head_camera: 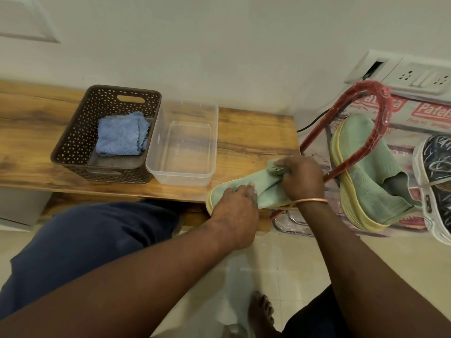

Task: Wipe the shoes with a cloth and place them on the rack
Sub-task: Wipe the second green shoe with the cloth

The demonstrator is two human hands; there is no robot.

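Wooden bench (244, 132): my left hand (234, 208) clamps the green shoe (263, 184) toe; just right, my right hand (302, 176) pinches bunched green fabric (274, 168), collar or cloth unclear.

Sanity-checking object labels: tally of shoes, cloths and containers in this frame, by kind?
Green shoes: 2, held shoe and racked shoe
Patterned shoe: 1, cut by the frame edge
Blue cloth: 1, folded
Brown basket: 1
Clear tub: 1
Total: 6
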